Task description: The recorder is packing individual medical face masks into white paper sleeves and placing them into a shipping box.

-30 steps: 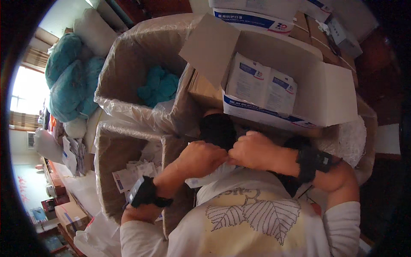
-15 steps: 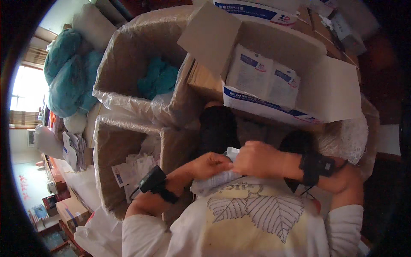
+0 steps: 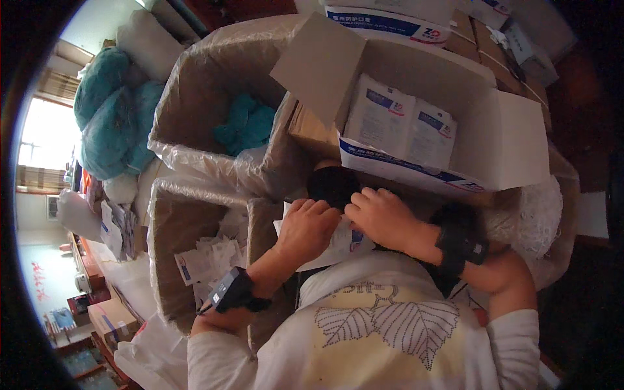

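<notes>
In front of my lap, a white pouch with a blue printed patch (image 3: 335,252) lies mostly beneath my hands. My left hand (image 3: 305,234) has its fingers curled over the pouch's far edge. Close beside it, my right hand (image 3: 383,218) pinches the same edge, the two sets of fingertips almost meeting. The edge between the fingers is hidden. Just beyond stands an open white carton with a blue band (image 3: 406,162), holding flat white pouches (image 3: 432,138) of similar look, packed upright in rows.
Left of my lap, a plastic-lined carton (image 3: 166,279) holds loose white pouches (image 3: 208,260). Behind it, another lined carton (image 3: 188,84) contains teal items (image 3: 246,125). Large teal bundles (image 3: 107,130) are piled at the far left. A closed white-and-blue box (image 3: 390,23) sits at the back.
Both hands have moved away from my body and turned knuckles-up, from a close pinch on a small white piece to a grip along the pouch's edge. More of the pouch shows now.
</notes>
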Tool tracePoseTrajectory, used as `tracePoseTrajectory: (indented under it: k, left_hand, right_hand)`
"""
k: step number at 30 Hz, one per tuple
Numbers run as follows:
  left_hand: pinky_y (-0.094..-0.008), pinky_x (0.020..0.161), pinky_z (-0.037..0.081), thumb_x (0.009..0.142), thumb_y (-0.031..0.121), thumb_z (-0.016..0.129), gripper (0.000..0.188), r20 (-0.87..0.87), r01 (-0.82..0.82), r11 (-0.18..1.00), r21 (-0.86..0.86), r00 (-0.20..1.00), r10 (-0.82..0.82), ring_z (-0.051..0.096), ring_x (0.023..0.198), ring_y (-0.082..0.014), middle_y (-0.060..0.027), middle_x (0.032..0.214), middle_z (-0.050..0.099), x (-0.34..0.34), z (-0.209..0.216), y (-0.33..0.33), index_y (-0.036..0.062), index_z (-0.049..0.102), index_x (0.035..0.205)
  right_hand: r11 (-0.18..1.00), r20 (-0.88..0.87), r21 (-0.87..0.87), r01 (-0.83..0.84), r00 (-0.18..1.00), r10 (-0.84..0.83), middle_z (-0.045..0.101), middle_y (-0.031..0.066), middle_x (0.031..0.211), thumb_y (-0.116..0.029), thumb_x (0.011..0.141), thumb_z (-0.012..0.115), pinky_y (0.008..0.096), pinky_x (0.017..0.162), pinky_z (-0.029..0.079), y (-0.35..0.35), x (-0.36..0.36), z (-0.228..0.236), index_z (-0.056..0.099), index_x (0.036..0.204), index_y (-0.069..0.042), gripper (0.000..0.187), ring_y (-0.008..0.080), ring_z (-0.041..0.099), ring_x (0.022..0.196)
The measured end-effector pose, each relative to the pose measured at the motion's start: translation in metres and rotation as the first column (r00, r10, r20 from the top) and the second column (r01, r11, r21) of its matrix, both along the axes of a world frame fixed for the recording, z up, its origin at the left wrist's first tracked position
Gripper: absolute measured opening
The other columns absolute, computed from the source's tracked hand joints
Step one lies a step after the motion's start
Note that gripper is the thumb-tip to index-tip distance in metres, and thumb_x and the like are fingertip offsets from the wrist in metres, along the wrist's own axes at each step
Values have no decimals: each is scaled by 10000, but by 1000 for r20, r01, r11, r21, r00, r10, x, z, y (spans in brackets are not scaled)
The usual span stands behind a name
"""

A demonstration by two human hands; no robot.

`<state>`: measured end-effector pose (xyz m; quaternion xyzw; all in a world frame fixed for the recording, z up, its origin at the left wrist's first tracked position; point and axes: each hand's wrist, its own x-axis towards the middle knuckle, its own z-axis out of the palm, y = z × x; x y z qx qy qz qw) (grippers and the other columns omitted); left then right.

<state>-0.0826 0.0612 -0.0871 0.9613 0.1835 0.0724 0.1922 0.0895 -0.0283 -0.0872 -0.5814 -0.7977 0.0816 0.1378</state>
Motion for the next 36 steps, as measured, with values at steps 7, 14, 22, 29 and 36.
tracePoseTrajectory:
  k: [7, 14, 22, 29, 36]
  left_hand:
    - [-363, 696, 399, 750, 178, 551, 75, 72, -25, 999, 46, 997, 22, 540, 731, -229, -54, 720, 523, 4, -13, -1, 103, 548, 744]
    - [-389, 626, 419, 772, 175, 553, 100, 28, -5, 999, -46, 1000, 6, 537, 688, -287, -92, 723, 526, 5, -25, 4, 76, 548, 762]
    - [-437, 676, 436, 848, 235, 471, 202, 6, -146, 908, -394, 987, 161, 541, 796, -356, -145, 774, 552, -5, -59, 13, 50, 519, 783]
    - [-433, 675, 434, 877, 261, 441, 255, -78, -346, 833, -432, 935, 347, 534, 796, -387, -184, 805, 550, -23, -64, 34, 32, 520, 797]
    - [-414, 628, 444, 809, 171, 531, 166, 46, -53, 964, -259, 997, 67, 535, 712, -358, -146, 731, 533, -2, -26, 26, 13, 528, 759]
  right_hand:
    - [998, 47, -29, 51, 998, -50, 531, 49, 790, -223, 720, 612, 351, 712, 412, 4, -4, -7, 514, 790, -103, 170, 226, 534, 804]
    - [999, 129, -16, -44, 991, 46, 538, 28, 755, -214, 714, 581, 329, 688, 402, 8, 4, -3, 566, 708, -127, 88, 207, 536, 785]
    - [935, 43, -102, -339, 938, 344, 546, 21, 716, -166, 710, 535, 328, 693, 416, -2, -2, -11, 570, 687, -128, 57, 194, 543, 786]
    - [817, -259, -511, -269, 954, 152, 563, 55, 741, -219, 768, 547, 391, 702, 442, -37, -4, -18, 601, 788, -138, 100, 258, 562, 749]
    - [983, -365, -21, 183, 914, -178, 557, 82, 771, -267, 801, 556, 397, 718, 448, 0, 17, 12, 555, 821, -86, 182, 300, 546, 811]
